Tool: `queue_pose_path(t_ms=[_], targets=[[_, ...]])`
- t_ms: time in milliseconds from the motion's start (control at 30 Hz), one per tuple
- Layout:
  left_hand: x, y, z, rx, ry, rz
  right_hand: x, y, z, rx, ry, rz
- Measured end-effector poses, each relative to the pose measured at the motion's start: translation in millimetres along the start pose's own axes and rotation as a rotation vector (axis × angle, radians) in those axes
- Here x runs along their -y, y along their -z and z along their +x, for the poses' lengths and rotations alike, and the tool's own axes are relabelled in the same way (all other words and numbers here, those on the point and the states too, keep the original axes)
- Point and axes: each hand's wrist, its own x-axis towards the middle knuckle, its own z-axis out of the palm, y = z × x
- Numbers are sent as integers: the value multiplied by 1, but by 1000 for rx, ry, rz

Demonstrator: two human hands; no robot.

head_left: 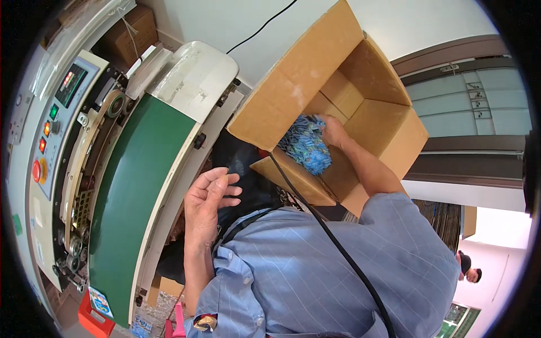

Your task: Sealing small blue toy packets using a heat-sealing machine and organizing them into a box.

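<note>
My right hand (333, 133) reaches into an open brown cardboard box (389, 127) and grips a crumpled bundle (309, 145) with a blue, green-flecked pattern. The bundle rests by the box's left inner wall and lower flap. Its exact kind is hard to make out, and some of my right fingers are hidden behind it. My left hand (211, 197) is raised between the box and a green conveyor belt (135, 186), its fingers loosely bent and apart, with nothing in them.
At the left runs a machine with a control panel (62, 107), lit buttons and a red knob. A red holder (93, 315) with a printed card sits at the belt's near end. A black cable (332, 236) crosses before me. Another person (470, 270) is far off at the right.
</note>
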Motion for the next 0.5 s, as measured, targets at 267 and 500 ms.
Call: queue_pose_path(t_ms=[267, 500], targets=[[-19, -18, 2, 58, -45, 64, 63, 148, -13, 310, -377, 191], [-72, -58, 17, 177, -295, 519, 254, 216, 16, 630, 310, 331]])
